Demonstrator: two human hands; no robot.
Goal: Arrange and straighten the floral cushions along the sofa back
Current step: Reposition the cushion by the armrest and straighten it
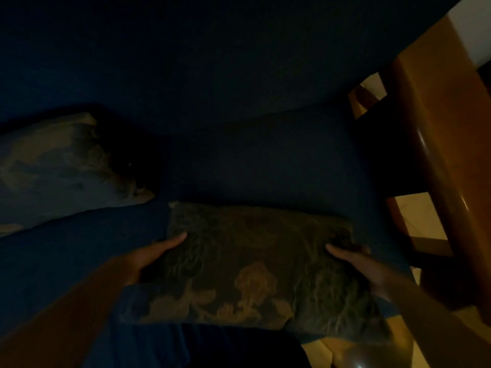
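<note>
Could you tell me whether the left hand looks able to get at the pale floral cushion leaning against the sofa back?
Probably yes: nothing lies between the left hand and the pale floral cushion, only bare blue sofa seat, but it is gripping the dark floral cushion.

A glossy wooden armrest [446, 144] runs down the right side, with pale tiled floor [417, 219] visible through its open frame.

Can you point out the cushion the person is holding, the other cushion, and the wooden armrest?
Held floral cushion [255, 269]: head view, on its patterned face.
Second floral cushion [55, 166]: head view, on its pale middle.
Wooden armrest [441, 134]: head view, on its broad top.
</note>
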